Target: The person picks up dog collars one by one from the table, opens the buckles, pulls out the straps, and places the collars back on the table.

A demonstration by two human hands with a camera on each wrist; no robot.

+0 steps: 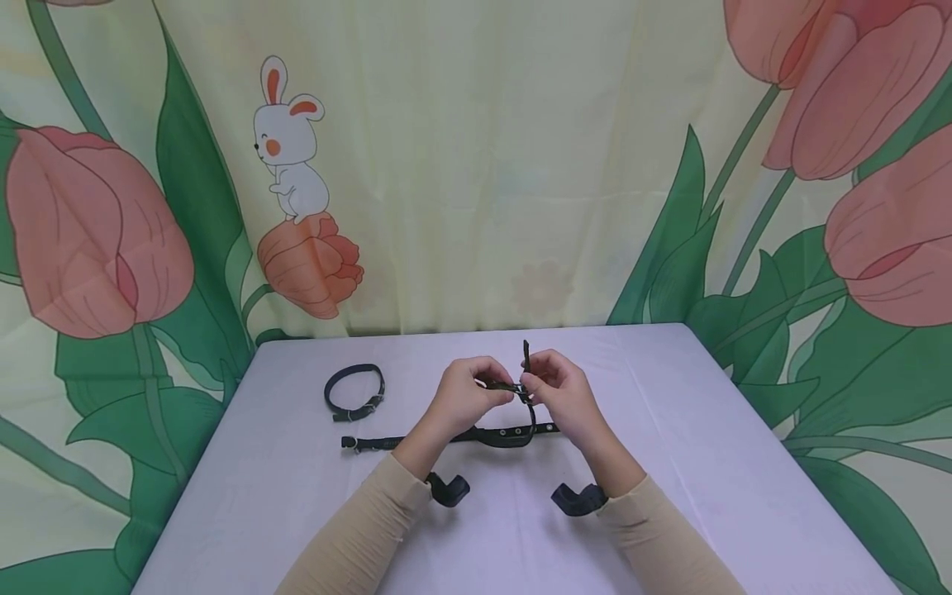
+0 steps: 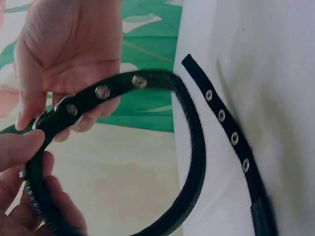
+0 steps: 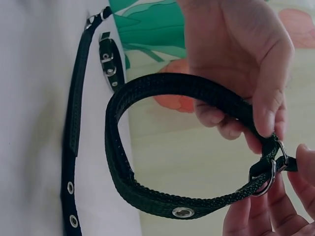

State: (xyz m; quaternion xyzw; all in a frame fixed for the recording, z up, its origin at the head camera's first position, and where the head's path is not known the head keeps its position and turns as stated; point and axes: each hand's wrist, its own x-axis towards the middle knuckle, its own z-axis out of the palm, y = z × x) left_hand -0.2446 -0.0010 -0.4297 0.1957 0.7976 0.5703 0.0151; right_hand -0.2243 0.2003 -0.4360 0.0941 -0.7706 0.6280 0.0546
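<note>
Both hands hold a dark webbing collar (image 2: 194, 147) with metal eyelets, bent into a loop above the table. My left hand (image 1: 463, 401) pinches the band beside its metal buckle (image 3: 280, 152) and ring. From the other side, my right hand (image 1: 563, 395) pinches the collar's eyelet end close to the buckle. In the head view the strap's tip (image 1: 526, 355) sticks up between the hands. The padded part of the loop hangs toward the table in both wrist views. Fingers partly hide the buckle.
A second collar, buckled into a ring (image 1: 327, 392), lies at the table's back left. Another unbuckled collar (image 1: 372, 444) stretches straight across the white tabletop (image 1: 692, 463) beneath the hands. Black wrist-worn devices (image 1: 580, 499) hang under both forearms. A printed curtain (image 1: 476, 165) stands behind the table.
</note>
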